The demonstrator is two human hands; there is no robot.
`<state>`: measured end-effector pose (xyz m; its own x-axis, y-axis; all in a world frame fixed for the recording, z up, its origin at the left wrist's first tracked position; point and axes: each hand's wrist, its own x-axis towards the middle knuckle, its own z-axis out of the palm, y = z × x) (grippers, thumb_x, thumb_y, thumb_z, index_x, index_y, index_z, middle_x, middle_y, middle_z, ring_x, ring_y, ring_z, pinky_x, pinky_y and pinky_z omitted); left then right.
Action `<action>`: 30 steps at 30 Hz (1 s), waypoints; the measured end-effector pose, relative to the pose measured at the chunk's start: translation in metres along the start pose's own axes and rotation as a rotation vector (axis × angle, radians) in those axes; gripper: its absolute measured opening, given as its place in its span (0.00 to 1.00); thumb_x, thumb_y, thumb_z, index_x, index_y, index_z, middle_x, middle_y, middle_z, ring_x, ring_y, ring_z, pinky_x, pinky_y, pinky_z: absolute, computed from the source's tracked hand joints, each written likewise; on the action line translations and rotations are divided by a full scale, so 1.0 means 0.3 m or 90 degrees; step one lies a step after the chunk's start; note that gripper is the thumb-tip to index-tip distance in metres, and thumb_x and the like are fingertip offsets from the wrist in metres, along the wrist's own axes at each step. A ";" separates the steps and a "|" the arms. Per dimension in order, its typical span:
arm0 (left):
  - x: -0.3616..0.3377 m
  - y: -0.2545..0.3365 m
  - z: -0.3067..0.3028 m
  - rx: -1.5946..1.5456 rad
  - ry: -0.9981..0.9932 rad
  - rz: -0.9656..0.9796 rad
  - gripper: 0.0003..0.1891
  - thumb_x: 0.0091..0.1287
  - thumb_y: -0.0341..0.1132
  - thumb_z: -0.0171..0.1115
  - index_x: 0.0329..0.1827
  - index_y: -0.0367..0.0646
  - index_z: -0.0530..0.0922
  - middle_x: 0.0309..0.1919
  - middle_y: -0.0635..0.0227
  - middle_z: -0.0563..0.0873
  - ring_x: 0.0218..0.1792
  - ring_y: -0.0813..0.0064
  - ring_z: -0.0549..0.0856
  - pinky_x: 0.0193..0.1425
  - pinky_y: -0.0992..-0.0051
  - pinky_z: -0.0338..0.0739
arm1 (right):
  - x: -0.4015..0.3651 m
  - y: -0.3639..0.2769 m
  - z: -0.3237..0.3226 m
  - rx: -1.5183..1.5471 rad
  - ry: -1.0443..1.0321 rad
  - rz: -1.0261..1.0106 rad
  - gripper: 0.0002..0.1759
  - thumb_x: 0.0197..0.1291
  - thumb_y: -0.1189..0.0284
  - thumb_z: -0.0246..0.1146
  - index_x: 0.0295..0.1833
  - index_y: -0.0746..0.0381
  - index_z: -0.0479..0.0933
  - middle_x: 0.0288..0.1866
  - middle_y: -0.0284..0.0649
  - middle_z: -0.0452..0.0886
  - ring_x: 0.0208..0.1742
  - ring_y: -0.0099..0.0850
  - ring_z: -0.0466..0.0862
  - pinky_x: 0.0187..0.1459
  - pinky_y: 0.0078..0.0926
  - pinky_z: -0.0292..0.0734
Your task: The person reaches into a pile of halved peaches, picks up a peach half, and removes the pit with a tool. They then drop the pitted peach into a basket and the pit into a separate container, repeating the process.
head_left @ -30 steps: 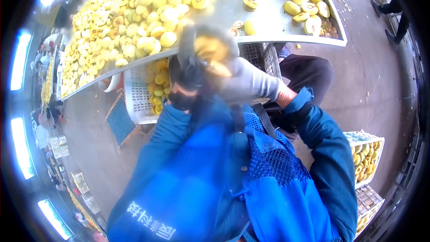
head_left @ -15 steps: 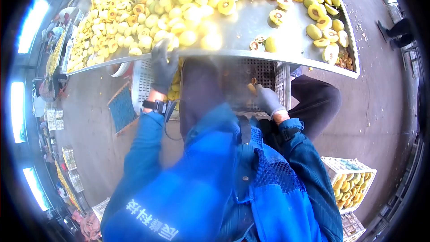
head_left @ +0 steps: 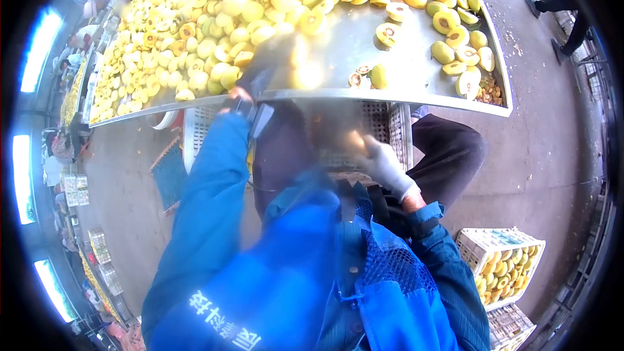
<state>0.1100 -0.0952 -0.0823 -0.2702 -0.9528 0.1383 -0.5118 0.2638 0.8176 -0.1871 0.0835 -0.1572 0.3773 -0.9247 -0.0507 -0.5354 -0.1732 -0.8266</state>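
My left hand (head_left: 266,68), in a dark glove, reaches over the near rim of the metal table (head_left: 312,93) beside a heap of halved yellow fruit (head_left: 221,16). Glare and blur hide its fingers. My right hand (head_left: 385,166), in a pale grey glove, is below the rim, closed around a small tan-handled tool (head_left: 356,143) whose tip is blurred. Beneath that hand is a white plastic crate (head_left: 404,133) between my legs. On the table nearby lie a yellow fruit piece (head_left: 379,77) and brown-centred scraps (head_left: 359,77).
More cut fruit (head_left: 455,38) lines the table's right side, with brown bits (head_left: 489,91) in the corner. A crate full of fruit (head_left: 507,273) stands on the floor at right, stacked on another crate (head_left: 510,325). A person's legs (head_left: 569,19) show at upper right.
My left hand has moved up and rightward, from the table rim to over the tabletop. My right hand has lowered slightly toward me with the tool. The person at upper right has shifted.
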 end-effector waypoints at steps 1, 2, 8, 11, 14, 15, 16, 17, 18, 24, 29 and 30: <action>-0.041 0.063 -0.002 -0.063 0.014 0.001 0.26 0.67 0.48 0.65 0.57 0.33 0.76 0.46 0.55 0.85 0.46 0.61 0.85 0.51 0.65 0.80 | 0.018 -0.074 -0.041 0.039 0.034 -0.014 0.20 0.62 0.69 0.66 0.58 0.63 0.74 0.38 0.57 0.83 0.40 0.51 0.87 0.41 0.40 0.80; -0.079 0.129 0.005 -0.081 0.030 0.013 0.26 0.67 0.46 0.65 0.58 0.34 0.75 0.47 0.55 0.84 0.46 0.61 0.85 0.51 0.65 0.80 | 0.038 -0.137 -0.073 0.079 0.070 -0.028 0.19 0.62 0.70 0.65 0.57 0.64 0.74 0.37 0.57 0.83 0.40 0.49 0.87 0.41 0.39 0.80; -0.254 0.342 0.133 0.159 0.161 0.126 0.23 0.68 0.37 0.63 0.63 0.36 0.71 0.50 0.54 0.82 0.49 0.62 0.83 0.53 0.67 0.79 | 0.079 -0.398 -0.119 0.027 0.194 -0.074 0.16 0.64 0.72 0.62 0.57 0.59 0.74 0.38 0.47 0.82 0.33 0.42 0.86 0.32 0.35 0.79; -0.336 0.327 0.209 0.375 0.210 0.145 0.24 0.69 0.33 0.63 0.65 0.38 0.69 0.52 0.54 0.81 0.50 0.63 0.82 0.53 0.68 0.79 | 0.077 -0.397 -0.099 -0.127 0.264 -0.117 0.18 0.62 0.69 0.64 0.58 0.54 0.74 0.37 0.46 0.81 0.30 0.47 0.84 0.30 0.44 0.78; -0.412 0.308 0.263 0.480 0.206 0.183 0.23 0.70 0.31 0.60 0.66 0.38 0.68 0.53 0.56 0.80 0.51 0.65 0.81 0.55 0.69 0.78 | 0.070 -0.383 -0.098 -0.111 0.322 -0.150 0.12 0.60 0.70 0.65 0.47 0.59 0.72 0.28 0.46 0.81 0.27 0.46 0.84 0.27 0.42 0.78; -0.428 0.302 0.278 0.506 0.200 0.201 0.22 0.71 0.31 0.59 0.66 0.38 0.69 0.53 0.57 0.80 0.52 0.66 0.81 0.56 0.70 0.77 | 0.069 -0.375 -0.097 -0.093 0.327 -0.151 0.12 0.60 0.70 0.66 0.44 0.60 0.72 0.26 0.45 0.80 0.26 0.45 0.83 0.27 0.42 0.78; -0.443 0.294 0.290 0.533 0.190 0.219 0.21 0.72 0.31 0.57 0.66 0.38 0.69 0.54 0.57 0.80 0.53 0.67 0.81 0.56 0.70 0.77 | 0.069 -0.364 -0.094 -0.073 0.335 -0.164 0.12 0.60 0.70 0.66 0.42 0.61 0.71 0.25 0.45 0.80 0.25 0.45 0.83 0.26 0.41 0.77; -0.456 0.284 0.300 0.560 0.181 0.234 0.21 0.73 0.31 0.56 0.67 0.38 0.69 0.54 0.58 0.80 0.53 0.67 0.80 0.57 0.71 0.77 | 0.067 -0.361 -0.095 -0.080 0.339 -0.165 0.12 0.60 0.70 0.67 0.41 0.61 0.70 0.24 0.45 0.80 0.25 0.44 0.83 0.25 0.41 0.77; -0.466 0.275 0.305 0.590 0.170 0.249 0.20 0.73 0.31 0.55 0.67 0.37 0.69 0.54 0.59 0.80 0.54 0.68 0.80 0.58 0.71 0.76 | 0.064 -0.357 -0.096 -0.086 0.342 -0.165 0.12 0.60 0.70 0.67 0.40 0.61 0.69 0.23 0.45 0.80 0.24 0.43 0.83 0.25 0.40 0.77; -0.516 0.191 0.283 0.833 0.051 0.316 0.18 0.78 0.32 0.47 0.67 0.37 0.71 0.56 0.64 0.79 0.57 0.73 0.79 0.62 0.75 0.74 | 0.070 -0.324 -0.073 -0.208 0.285 -0.143 0.11 0.61 0.70 0.66 0.40 0.61 0.70 0.22 0.43 0.79 0.21 0.40 0.83 0.23 0.38 0.76; -0.537 0.256 0.243 0.984 0.070 0.378 0.20 0.78 0.31 0.46 0.70 0.35 0.68 0.61 0.60 0.78 0.62 0.69 0.77 0.66 0.74 0.72 | 0.036 -0.352 -0.122 -0.052 0.189 -0.146 0.10 0.63 0.70 0.65 0.40 0.63 0.71 0.23 0.38 0.79 0.20 0.35 0.80 0.22 0.35 0.74; -0.524 0.220 0.238 0.866 0.046 0.323 0.21 0.77 0.32 0.49 0.71 0.35 0.66 0.62 0.59 0.77 0.63 0.68 0.76 0.67 0.73 0.71 | 0.025 -0.371 -0.144 0.017 0.160 -0.122 0.10 0.63 0.70 0.65 0.40 0.63 0.72 0.23 0.37 0.79 0.20 0.34 0.80 0.22 0.35 0.74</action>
<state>0.0605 0.0826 -0.0900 -0.6343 -0.7097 0.3068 -0.7486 0.4647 -0.4729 -0.1573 0.0810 -0.0413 0.2688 -0.9316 0.2446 -0.4516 -0.3462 -0.8223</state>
